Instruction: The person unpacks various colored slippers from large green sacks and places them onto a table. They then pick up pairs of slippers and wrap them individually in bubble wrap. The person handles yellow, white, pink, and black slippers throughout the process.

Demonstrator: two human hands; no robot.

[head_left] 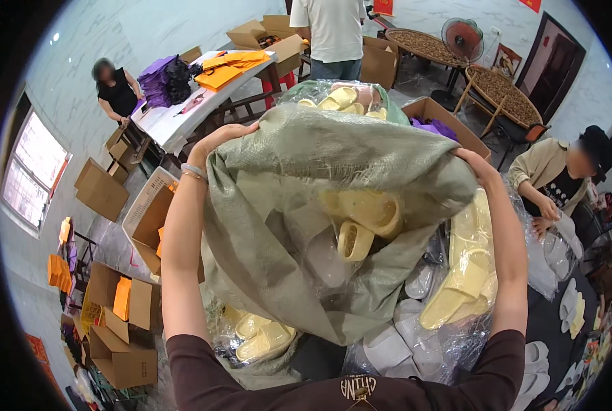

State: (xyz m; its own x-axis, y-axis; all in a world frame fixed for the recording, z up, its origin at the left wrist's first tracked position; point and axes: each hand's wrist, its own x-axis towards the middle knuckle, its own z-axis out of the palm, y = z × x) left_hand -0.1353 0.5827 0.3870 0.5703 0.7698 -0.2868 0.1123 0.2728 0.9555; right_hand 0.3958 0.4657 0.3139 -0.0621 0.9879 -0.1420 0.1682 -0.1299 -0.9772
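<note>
Large grey-green woven-plastic sack [278, 164] stretched wide between two raised hands.
It hangs in front of the person's chest, with yellow moulded slippers [371, 212] and grey moulded slippers [326, 253] showing hazily in its middle, apparently inside; the left hand [217, 140] and right hand [479, 166] have their fingers closed on its opposite upper edges. The step looks like spreading the sack; the next move seems to call for an even, firm pull on both sides.
</note>
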